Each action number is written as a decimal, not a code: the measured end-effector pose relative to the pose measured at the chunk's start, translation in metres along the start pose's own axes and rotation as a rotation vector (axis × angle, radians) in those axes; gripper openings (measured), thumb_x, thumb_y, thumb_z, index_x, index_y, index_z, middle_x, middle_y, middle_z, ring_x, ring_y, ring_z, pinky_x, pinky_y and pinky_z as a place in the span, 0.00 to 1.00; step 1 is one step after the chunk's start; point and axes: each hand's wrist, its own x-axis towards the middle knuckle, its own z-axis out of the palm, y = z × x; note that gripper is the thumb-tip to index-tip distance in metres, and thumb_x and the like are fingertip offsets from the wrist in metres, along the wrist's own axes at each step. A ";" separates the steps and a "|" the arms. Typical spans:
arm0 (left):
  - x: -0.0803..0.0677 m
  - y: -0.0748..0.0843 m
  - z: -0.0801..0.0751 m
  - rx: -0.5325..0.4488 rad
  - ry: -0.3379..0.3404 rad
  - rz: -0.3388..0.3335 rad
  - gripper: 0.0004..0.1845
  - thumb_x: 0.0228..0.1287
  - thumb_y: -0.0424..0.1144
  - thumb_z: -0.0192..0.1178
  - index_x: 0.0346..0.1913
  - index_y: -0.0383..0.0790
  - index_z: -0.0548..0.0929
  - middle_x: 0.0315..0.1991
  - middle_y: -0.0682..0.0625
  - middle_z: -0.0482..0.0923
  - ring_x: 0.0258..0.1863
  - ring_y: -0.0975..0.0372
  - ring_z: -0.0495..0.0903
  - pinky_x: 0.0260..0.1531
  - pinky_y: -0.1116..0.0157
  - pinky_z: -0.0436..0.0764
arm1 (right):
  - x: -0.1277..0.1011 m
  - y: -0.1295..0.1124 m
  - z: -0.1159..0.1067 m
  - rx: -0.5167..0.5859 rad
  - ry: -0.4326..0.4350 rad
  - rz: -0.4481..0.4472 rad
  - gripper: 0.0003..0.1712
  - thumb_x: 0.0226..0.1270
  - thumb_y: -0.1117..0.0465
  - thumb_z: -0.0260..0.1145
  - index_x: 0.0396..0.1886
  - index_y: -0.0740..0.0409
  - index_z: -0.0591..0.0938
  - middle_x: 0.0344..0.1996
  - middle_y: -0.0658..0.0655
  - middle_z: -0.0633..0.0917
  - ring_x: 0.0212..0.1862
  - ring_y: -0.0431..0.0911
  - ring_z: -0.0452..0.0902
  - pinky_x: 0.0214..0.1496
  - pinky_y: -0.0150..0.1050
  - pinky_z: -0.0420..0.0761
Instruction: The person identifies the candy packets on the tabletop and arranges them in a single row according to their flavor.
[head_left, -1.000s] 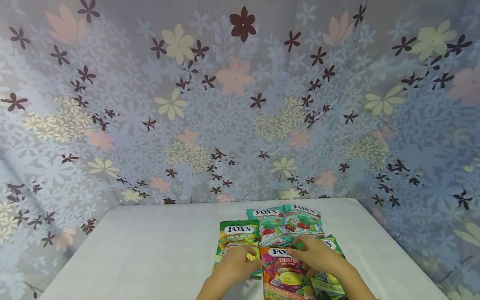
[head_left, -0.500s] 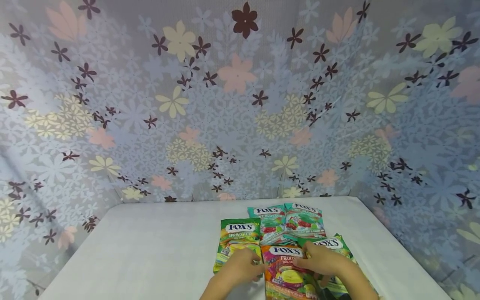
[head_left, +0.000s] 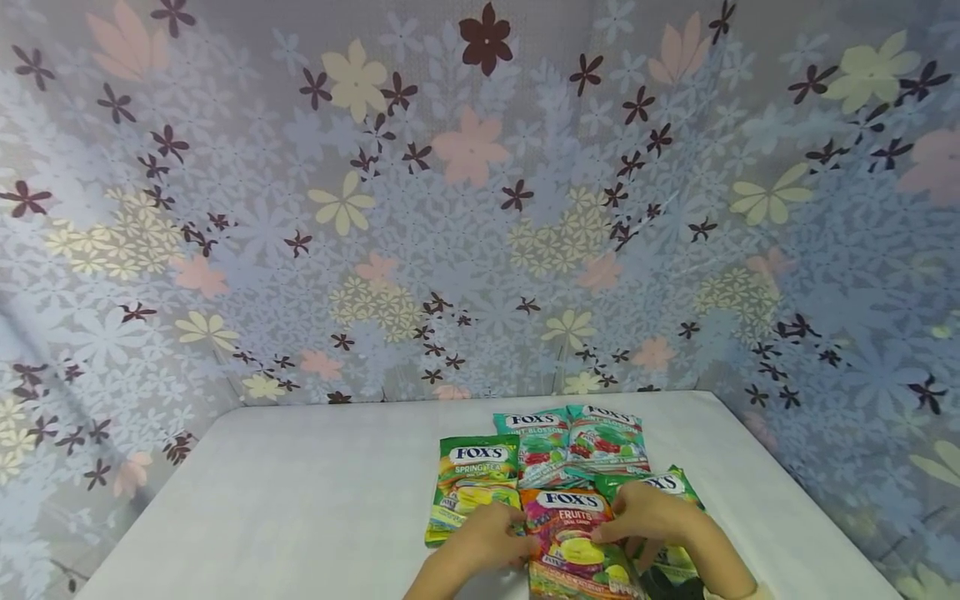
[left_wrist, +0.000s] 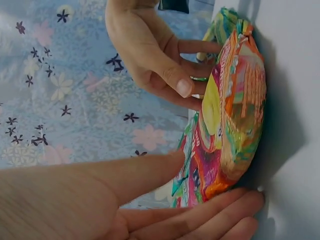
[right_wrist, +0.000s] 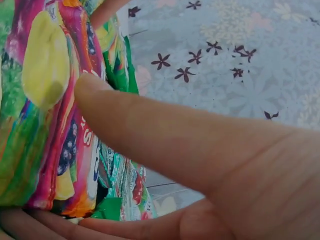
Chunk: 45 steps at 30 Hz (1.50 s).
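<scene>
In the head view an orange and purple bag of fruit candy (head_left: 572,567) lies between both hands. My left hand (head_left: 491,540) is at its left edge; in the left wrist view the fingers lie straight along the bag's end, with the thumb above. My right hand (head_left: 651,512) grips the bag's right side. In the right wrist view its thumb (right_wrist: 107,100) rests on the printed front and its fingers (right_wrist: 135,227) are at the edge. A green Spring Tea candy bag (head_left: 474,471) lies left of it. Another green candy bag (head_left: 678,562) is partly hidden behind my right hand.
Two teal mint candy bags (head_left: 532,454) (head_left: 609,442) lie side by side behind the orange bag. All rest on a white tabletop (head_left: 315,492). Floral curtain (head_left: 420,250) encloses the back and sides. A dark band (head_left: 667,586) is on the right wrist.
My right hand has shifted slightly down and right along the orange bag, uncovering more of its front and of the green bag's top. My left hand has moved slightly right, against the orange bag's edge.
</scene>
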 end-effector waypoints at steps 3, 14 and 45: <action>0.002 -0.002 0.003 0.007 0.024 0.016 0.24 0.58 0.39 0.69 0.52 0.26 0.81 0.28 0.46 0.84 0.22 0.59 0.81 0.35 0.58 0.81 | -0.006 -0.007 0.000 0.047 0.021 0.015 0.14 0.59 0.57 0.73 0.28 0.65 0.82 0.23 0.61 0.84 0.28 0.56 0.84 0.28 0.47 0.84; 0.006 -0.010 0.011 -0.086 -0.016 0.034 0.30 0.52 0.29 0.71 0.58 0.20 0.74 0.17 0.50 0.80 0.17 0.59 0.81 0.37 0.63 0.81 | 0.000 -0.005 -0.003 0.147 0.010 0.101 0.34 0.55 0.65 0.74 0.53 0.84 0.70 0.35 0.64 0.81 0.33 0.53 0.83 0.34 0.46 0.84; -0.002 0.000 -0.006 -0.236 0.106 0.137 0.29 0.58 0.23 0.64 0.62 0.31 0.65 0.27 0.48 0.78 0.23 0.57 0.80 0.25 0.60 0.82 | -0.013 -0.024 -0.012 0.301 0.138 -0.153 0.45 0.56 0.73 0.69 0.66 0.85 0.54 0.39 0.62 0.78 0.38 0.56 0.83 0.40 0.51 0.83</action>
